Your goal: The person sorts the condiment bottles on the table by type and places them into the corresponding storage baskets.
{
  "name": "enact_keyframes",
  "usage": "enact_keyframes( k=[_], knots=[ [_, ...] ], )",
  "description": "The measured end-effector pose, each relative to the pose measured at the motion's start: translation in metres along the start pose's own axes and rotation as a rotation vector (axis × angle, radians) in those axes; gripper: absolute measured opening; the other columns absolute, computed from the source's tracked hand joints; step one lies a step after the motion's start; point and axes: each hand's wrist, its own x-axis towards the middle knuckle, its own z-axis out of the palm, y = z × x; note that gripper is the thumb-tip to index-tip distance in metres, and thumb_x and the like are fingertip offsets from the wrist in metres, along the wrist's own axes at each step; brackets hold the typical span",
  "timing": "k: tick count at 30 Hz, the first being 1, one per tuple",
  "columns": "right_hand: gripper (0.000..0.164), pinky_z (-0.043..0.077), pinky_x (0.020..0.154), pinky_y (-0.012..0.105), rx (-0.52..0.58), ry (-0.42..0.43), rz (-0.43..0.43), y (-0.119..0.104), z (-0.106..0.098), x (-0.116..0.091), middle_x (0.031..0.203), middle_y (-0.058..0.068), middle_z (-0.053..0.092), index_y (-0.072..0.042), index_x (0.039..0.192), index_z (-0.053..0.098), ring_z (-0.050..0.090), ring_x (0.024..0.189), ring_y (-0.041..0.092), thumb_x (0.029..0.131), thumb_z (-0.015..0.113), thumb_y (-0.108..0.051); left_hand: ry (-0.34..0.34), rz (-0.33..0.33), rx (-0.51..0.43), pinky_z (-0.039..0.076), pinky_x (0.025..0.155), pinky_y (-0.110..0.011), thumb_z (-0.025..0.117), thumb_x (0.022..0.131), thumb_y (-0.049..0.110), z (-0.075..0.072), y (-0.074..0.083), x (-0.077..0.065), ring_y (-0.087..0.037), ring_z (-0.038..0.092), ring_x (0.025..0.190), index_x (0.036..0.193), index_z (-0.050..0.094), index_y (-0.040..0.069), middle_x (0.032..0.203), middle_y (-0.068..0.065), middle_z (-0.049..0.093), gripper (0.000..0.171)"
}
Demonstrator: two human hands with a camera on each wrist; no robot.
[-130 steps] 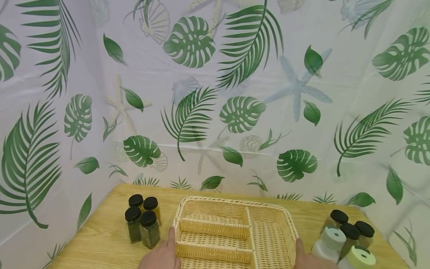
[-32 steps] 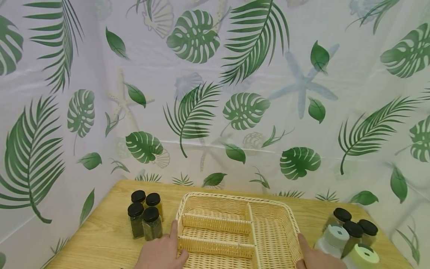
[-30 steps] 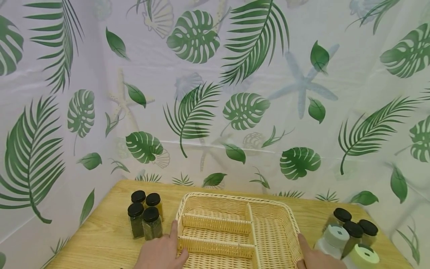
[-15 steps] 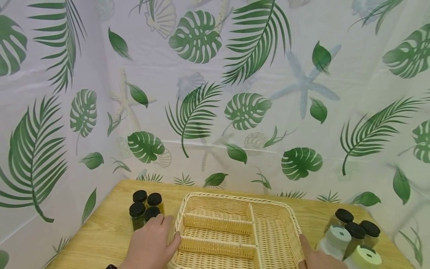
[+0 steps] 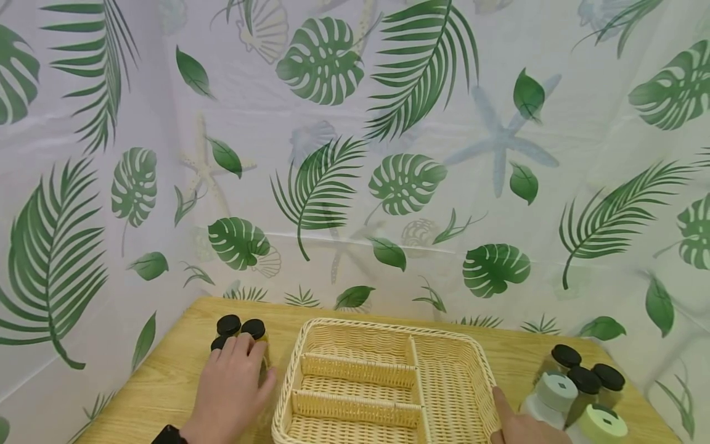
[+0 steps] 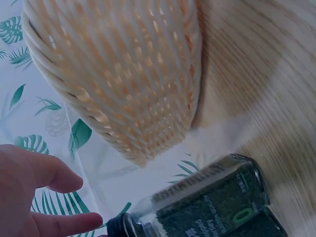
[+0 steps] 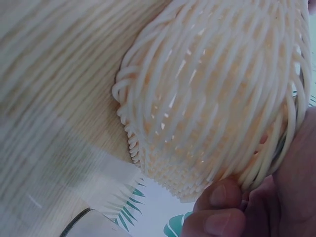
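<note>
Left hand has moved from basket to herb-filled jar — fingers uncurled — while right hand grips basket.

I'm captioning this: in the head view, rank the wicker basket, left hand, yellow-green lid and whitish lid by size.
1. Wicker basket
2. Left hand
3. Yellow-green lid and whitish lid: too alike to rank, the former looking nearer the camera.
</note>
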Motion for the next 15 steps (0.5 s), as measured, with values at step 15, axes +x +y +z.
enact_keyframes(
  k=[15],
  knots=[
    [0.079,0.033,0.049,0.029,-0.004,-0.002,-0.020,0.000,0.000,-0.001,0.060,0.001,0.057,0.015,0.150,0.023,0.047,0.046,0.013,0.095,0.063,-0.026,-0.005,-0.002,0.037,0.049,0.069,-0.042,0.080,0.077,0.023,0.012,-0.012,0.006,-0.030,0.057,0.088,0.105,0.073,0.003,0.096,-0.013,0.060,0.035]
  ],
)
